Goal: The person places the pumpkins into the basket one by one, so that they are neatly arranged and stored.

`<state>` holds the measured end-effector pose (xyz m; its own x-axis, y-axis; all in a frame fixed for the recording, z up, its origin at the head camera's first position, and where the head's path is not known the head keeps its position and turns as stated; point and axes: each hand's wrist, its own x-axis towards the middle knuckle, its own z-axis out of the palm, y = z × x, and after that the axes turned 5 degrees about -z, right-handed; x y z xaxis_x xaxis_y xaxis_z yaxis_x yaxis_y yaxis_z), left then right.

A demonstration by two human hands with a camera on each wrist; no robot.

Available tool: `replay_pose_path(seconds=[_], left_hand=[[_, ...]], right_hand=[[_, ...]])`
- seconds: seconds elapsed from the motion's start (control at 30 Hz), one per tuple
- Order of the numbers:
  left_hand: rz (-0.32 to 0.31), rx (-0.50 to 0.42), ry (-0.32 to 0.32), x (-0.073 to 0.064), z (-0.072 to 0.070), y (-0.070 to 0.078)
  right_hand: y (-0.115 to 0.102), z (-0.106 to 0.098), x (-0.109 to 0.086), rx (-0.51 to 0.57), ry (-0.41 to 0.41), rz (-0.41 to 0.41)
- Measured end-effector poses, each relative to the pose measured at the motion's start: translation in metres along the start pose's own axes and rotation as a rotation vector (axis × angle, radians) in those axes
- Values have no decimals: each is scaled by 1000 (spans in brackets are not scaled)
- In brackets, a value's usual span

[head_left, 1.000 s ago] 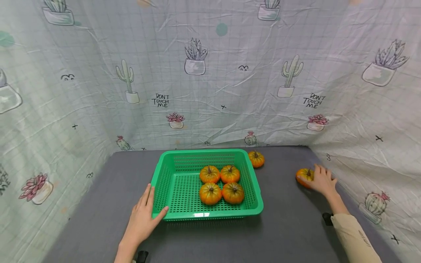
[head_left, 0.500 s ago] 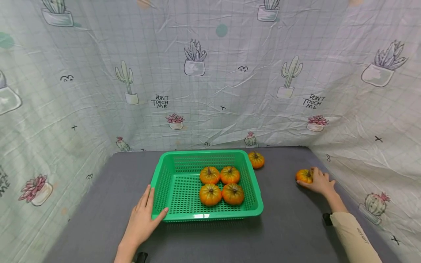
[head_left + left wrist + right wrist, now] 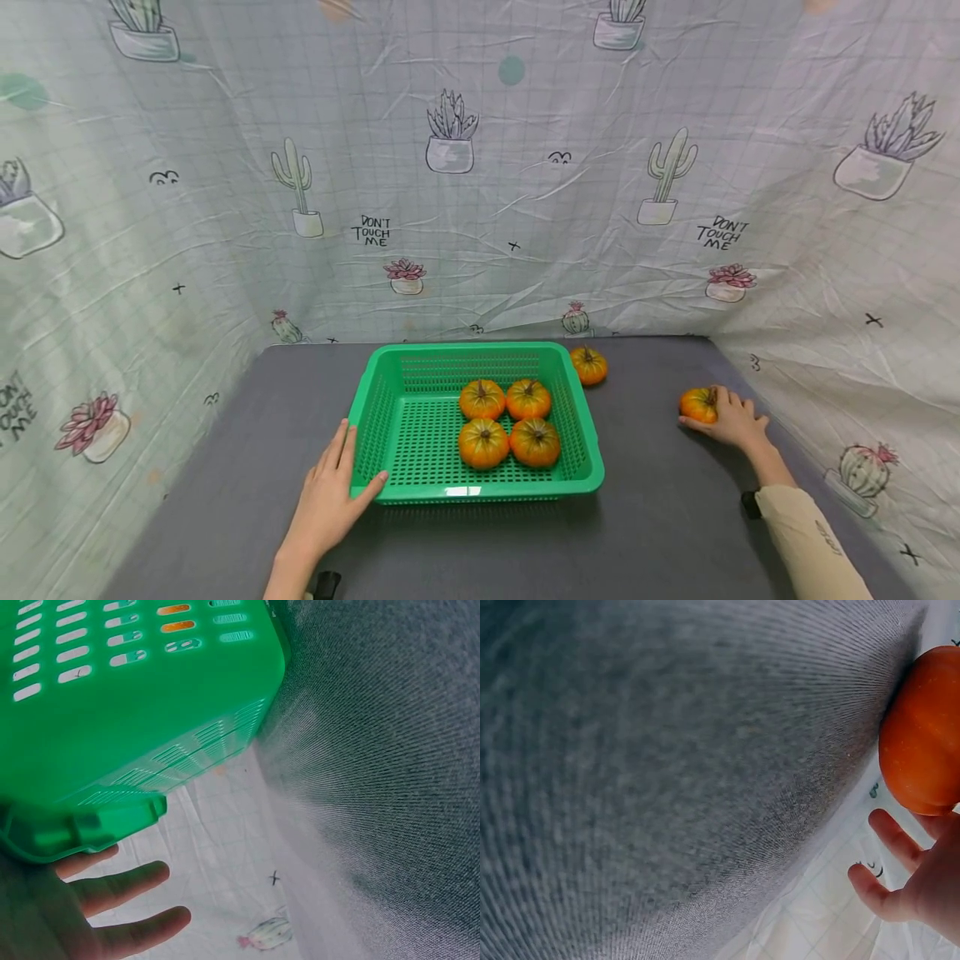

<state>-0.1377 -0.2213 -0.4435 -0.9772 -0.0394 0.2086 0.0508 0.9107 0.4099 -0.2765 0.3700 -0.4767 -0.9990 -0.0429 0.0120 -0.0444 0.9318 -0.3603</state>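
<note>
My left hand (image 3: 324,497) rests at the near left corner of a green plastic basket (image 3: 480,492), fingers straight along its left rim and thumb at the front. The left wrist view shows three fingers beneath the rim (image 3: 135,825) and the basket's slotted wall. Far to the right, my right hand (image 3: 738,423) holds a small orange pumpkin (image 3: 697,405) between thumb and fingers. Up close in the right wrist view, that pumpkin (image 3: 926,735) is low at the table surface, two fingers spread beside it. Several pumpkins (image 3: 483,442) sit grouped in the basket's right half.
Another pumpkin (image 3: 588,366) stands on the dark grey table (image 3: 510,554) just outside the basket's far right corner. A cactus-print cloth (image 3: 510,192) hangs behind the table and along both sides, close to the right hand.
My right hand has shifted from over the pumpkin's top to its right side, with the thumb now around its near side. The left hand and basket stay put.
</note>
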Motion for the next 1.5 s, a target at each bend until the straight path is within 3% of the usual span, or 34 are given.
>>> replay_pose_path(seconds=[0.9,1.2,1.5], left_hand=[[3,5,-5,0,0,-1],[-5,23,-32,1,-2,0],[14,62,-5,2,-6,0]], right_hand=[[2,5,2,-15,73,-18],[2,5,3,-36,124,-43],[-2,1,-1,-48,139,-90]])
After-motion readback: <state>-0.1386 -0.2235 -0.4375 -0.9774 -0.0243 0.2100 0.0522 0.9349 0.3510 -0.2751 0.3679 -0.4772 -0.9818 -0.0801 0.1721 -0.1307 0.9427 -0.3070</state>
